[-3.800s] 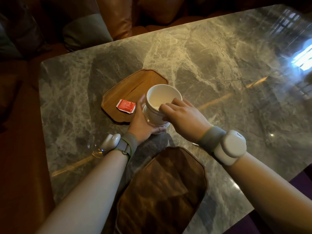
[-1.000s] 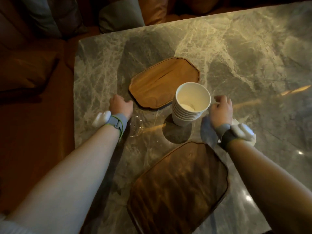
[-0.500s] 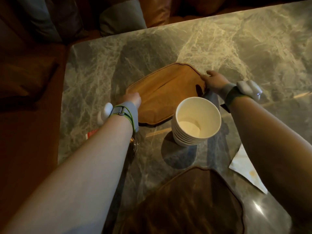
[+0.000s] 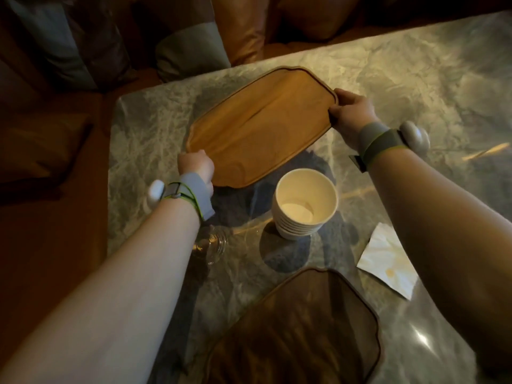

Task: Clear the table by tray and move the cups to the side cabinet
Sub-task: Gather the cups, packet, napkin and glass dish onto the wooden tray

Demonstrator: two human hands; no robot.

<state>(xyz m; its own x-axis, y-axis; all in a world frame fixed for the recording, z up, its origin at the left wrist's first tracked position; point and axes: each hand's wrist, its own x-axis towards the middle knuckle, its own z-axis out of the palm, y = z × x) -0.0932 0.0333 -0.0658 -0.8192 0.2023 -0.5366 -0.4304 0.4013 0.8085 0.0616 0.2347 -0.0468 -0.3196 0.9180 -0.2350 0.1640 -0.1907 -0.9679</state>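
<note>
Both hands clamp the smooth wooden tray (image 4: pixel 260 126), left hand (image 4: pixel 195 166) at its near corner, right hand (image 4: pixel 350 110) at the far end, over the veined marble desk (image 4: pixel 415 79). Ribbed stacked paper cups (image 4: pixel 304 203) stand just beside it.

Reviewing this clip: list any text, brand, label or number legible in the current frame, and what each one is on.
No text can be read in this frame.
Stack of paper cups: plain white, no print visible.
Lighter wooden tray, held by the left hand and right hand: no markings.
Stained napkin: no writing.
Wrist devices: no legible brand.
</note>
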